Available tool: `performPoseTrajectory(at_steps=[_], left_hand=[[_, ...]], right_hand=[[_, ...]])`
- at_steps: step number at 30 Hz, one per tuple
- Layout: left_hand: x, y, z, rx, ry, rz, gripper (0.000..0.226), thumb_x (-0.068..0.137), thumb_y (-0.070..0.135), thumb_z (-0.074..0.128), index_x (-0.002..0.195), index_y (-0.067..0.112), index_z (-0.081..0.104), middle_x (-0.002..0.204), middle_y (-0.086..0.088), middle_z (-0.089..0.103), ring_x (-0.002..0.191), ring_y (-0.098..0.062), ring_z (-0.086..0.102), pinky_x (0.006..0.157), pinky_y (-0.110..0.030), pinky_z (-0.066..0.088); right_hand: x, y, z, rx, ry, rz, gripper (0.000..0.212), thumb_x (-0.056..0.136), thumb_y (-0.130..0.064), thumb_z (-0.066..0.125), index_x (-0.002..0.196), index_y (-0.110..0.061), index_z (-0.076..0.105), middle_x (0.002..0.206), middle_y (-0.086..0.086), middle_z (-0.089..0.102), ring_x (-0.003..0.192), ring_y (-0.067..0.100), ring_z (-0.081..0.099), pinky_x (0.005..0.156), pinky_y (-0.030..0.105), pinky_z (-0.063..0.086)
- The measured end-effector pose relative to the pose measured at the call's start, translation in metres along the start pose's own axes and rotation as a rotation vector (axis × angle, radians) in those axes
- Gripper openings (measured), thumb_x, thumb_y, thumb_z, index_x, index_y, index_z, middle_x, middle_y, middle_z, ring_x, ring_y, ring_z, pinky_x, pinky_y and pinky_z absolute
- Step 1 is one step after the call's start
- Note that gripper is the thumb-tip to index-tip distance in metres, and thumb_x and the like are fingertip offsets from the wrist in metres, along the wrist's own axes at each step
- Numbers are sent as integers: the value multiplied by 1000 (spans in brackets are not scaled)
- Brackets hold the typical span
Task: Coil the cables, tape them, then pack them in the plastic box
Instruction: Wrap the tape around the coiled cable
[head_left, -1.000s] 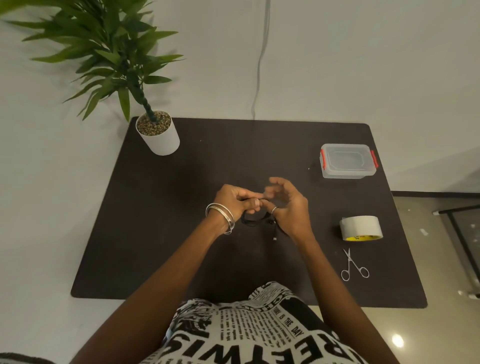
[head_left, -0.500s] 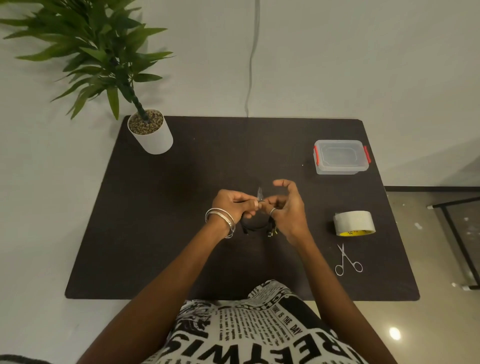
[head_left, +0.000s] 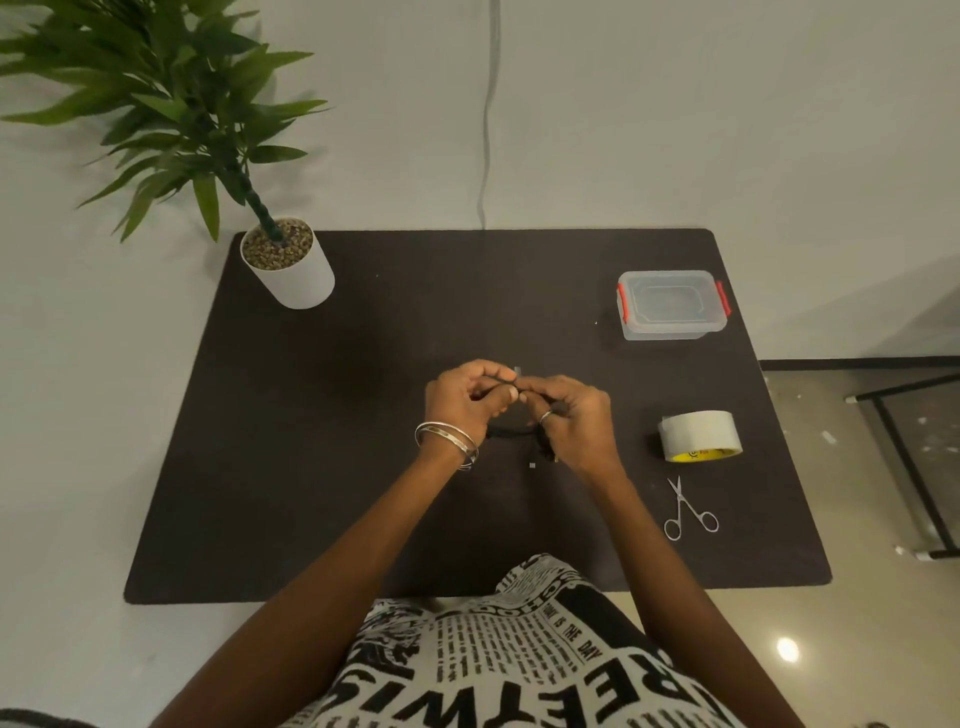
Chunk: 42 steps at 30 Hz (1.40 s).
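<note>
A thin black cable (head_left: 511, 430) hangs in a small loop between my two hands above the middle of the dark mat. My left hand (head_left: 465, 402), with bangles at the wrist, pinches the cable's top with curled fingers. My right hand (head_left: 574, 418), with a ring, grips the same coil from the right; a small plug end dangles below it. The clear plastic box (head_left: 670, 305) with red clips stands shut at the back right. A roll of pale tape (head_left: 698, 435) lies right of my right hand.
Small silver scissors (head_left: 688, 512) lie in front of the tape. A potted plant in a white pot (head_left: 288, 265) stands at the mat's back left corner. The dark mat (head_left: 322, 441) ends at the right, near a black frame on the floor.
My right hand's fingers, spread upward a second ago, have curled down onto the cable. Both hands stay together at the mat's middle, and the coil looks tighter.
</note>
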<state>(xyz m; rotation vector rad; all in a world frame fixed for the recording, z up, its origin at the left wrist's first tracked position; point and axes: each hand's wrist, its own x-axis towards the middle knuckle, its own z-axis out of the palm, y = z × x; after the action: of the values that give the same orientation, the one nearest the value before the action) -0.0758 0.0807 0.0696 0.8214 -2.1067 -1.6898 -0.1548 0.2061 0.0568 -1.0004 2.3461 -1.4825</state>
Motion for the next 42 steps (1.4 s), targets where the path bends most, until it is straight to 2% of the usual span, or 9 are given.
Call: performPoseTrajectory(at_steps=[4, 10, 14, 20, 24, 26, 29, 38, 42], left_hand=[[3, -3, 3, 175, 36, 212, 18, 78, 9, 72, 95, 8, 74, 86, -4, 74, 80, -5, 66, 75, -16, 52], [13, -11, 7, 549, 1, 490, 30, 83, 25, 53, 94, 5, 73, 77, -9, 68, 69, -24, 65, 64, -28, 50], [18, -9, 7, 762, -44, 556, 28, 82, 25, 49, 83, 7, 70, 72, -8, 62, 64, -26, 61, 51, -31, 54], [25, -4, 6, 890, -136, 626, 11, 75, 15, 63, 71, 7, 69, 71, -6, 62, 72, -20, 53, 59, -30, 54], [29, 1, 4, 750, -274, 258, 21, 95, 16, 49, 101, 3, 64, 104, -13, 60, 101, -28, 51, 83, -28, 35], [29, 4, 0, 667, -354, 170, 21, 96, 17, 46, 96, 6, 64, 91, -6, 61, 89, -23, 55, 70, -23, 35], [31, 10, -6, 550, -467, 22, 23, 96, 20, 46, 89, 7, 63, 71, 3, 56, 69, -16, 54, 57, -23, 37], [35, 14, -11, 113, -521, -346, 29, 93, 11, 52, 93, -16, 62, 72, -11, 61, 75, -23, 56, 81, -38, 49], [35, 17, -12, -77, -501, -473, 26, 89, 2, 56, 100, -21, 59, 68, -12, 57, 68, -20, 56, 74, -32, 50]], right_hand=[[4, -2, 0, -125, 8, -38, 21, 86, -4, 65, 105, -8, 73, 90, 8, 71, 79, 13, 64, 72, 6, 44], [9, -3, 0, -307, -5, -25, 19, 88, 1, 60, 102, -4, 71, 90, 15, 69, 83, 28, 63, 74, 30, 47], [12, 3, 4, -445, -55, 29, 22, 88, 3, 57, 107, -3, 68, 99, 17, 66, 92, 31, 58, 77, 27, 37], [14, 4, 0, -487, -188, 8, 20, 90, 4, 53, 106, 0, 63, 103, 18, 61, 96, 31, 53, 78, 25, 34], [20, 3, -12, -341, -251, 75, 32, 79, 15, 49, 99, -4, 66, 96, 11, 61, 90, 21, 55, 78, 18, 40], [19, 1, -18, -284, -245, 79, 28, 83, 11, 52, 99, -5, 68, 91, 3, 59, 85, 13, 52, 73, 6, 37], [17, 2, -22, -202, -218, 35, 25, 84, 9, 55, 100, -6, 68, 91, 1, 60, 84, 12, 57, 75, 7, 41], [11, 8, -21, -263, -194, -179, 29, 82, 0, 65, 109, -9, 63, 102, 2, 63, 93, 5, 52, 84, 4, 36], [4, 12, -17, -269, -94, -249, 21, 83, -10, 69, 104, -9, 68, 95, 4, 68, 87, 14, 59, 81, 13, 42]])
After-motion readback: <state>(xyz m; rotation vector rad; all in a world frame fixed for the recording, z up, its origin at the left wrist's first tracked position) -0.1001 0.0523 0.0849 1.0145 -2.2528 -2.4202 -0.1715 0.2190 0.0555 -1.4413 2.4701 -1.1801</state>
